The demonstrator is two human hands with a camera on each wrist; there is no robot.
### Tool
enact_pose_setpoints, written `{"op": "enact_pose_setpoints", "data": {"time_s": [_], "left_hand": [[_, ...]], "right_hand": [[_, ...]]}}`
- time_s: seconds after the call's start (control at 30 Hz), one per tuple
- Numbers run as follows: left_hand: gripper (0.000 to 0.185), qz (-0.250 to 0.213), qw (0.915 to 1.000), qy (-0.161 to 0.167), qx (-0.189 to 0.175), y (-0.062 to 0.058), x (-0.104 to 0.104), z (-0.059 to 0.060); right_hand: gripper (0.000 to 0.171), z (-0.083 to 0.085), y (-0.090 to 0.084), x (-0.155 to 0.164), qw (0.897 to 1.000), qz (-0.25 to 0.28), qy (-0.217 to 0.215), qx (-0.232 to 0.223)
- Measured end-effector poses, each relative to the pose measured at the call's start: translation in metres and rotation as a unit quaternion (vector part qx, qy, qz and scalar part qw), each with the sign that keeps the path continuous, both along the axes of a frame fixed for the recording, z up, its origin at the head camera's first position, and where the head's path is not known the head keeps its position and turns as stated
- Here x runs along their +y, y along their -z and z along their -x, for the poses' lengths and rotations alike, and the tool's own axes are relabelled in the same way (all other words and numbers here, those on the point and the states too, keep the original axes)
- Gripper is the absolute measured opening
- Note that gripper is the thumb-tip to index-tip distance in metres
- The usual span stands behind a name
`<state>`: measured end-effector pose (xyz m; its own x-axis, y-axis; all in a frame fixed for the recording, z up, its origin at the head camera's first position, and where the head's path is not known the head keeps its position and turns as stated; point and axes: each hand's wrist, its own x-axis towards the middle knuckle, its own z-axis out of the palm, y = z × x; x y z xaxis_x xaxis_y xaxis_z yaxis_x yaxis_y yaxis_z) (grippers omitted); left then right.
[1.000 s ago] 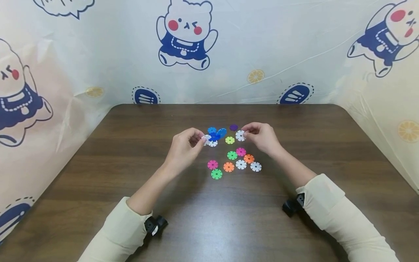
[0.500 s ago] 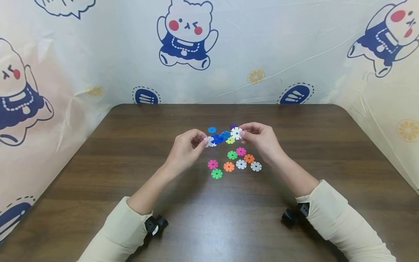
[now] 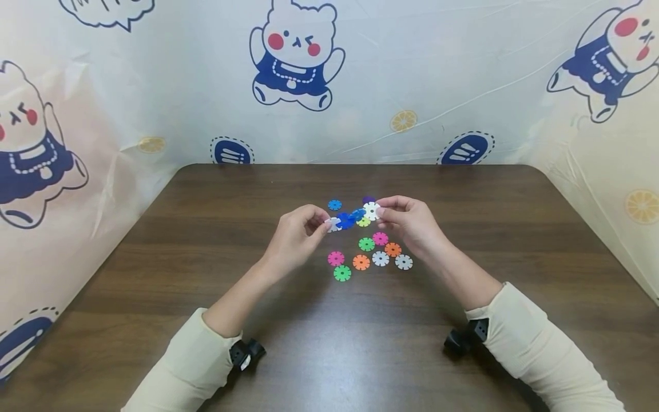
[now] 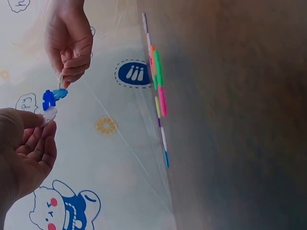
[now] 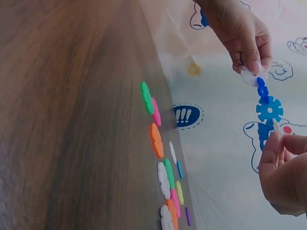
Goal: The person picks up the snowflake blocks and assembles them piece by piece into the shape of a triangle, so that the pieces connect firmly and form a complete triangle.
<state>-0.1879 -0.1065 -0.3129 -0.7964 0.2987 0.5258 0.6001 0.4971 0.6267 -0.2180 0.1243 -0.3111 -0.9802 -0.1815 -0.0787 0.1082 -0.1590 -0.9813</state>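
Note:
My left hand pinches a white notched plastic disc between thumb and fingers, above the table. Joined edge to edge with it are a dark blue disc and a light blue disc, forming a short chain. My right hand pinches another white notched disc, which meets the light blue disc's edge at the chain's right end. Whether that edge sits in a slot cannot be told. In the right wrist view this white disc appears nearly edge-on, partly covered by fingers.
Below the hands, loose notched discs lie flat on the brown table: several in green, pink, orange and white. A blue disc, a yellow one and a purple one lie farther back. A printed curtain hangs behind.
My right hand has brought its white disc leftward against the light blue disc. My left hand has shifted slightly right with the chain, which has turned. Loose discs stay put.

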Motion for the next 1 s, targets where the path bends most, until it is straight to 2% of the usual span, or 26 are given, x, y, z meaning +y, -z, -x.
{"op": "enact_pose_setpoints", "data": {"time_s": [0.1,0.4,0.6,0.73,1.0], "left_hand": [[0.009,0.001,0.9997,0.003,0.023,0.001,0.001,0.000],[0.012,0.000,0.9953,0.003,0.097,0.000,0.003,-0.004],[0.014,-0.008,0.9908,0.013,0.134,0.001,0.003,-0.001],[0.013,-0.008,0.9904,0.007,0.138,0.000,0.003,-0.001],[0.013,-0.002,0.9932,-0.007,0.116,-0.001,0.000,0.000]], "right_hand": [[0.008,0.000,0.000,0.001,1.000,0.014,-0.004,0.003],[0.012,-0.002,-0.002,-0.003,0.998,0.052,0.008,0.019],[0.014,-0.005,-0.006,-0.006,0.998,0.063,0.012,0.025],[0.014,-0.005,-0.009,-0.005,0.998,0.052,0.003,0.028],[0.012,-0.005,-0.011,-0.001,0.999,0.036,-0.030,0.023]]}}
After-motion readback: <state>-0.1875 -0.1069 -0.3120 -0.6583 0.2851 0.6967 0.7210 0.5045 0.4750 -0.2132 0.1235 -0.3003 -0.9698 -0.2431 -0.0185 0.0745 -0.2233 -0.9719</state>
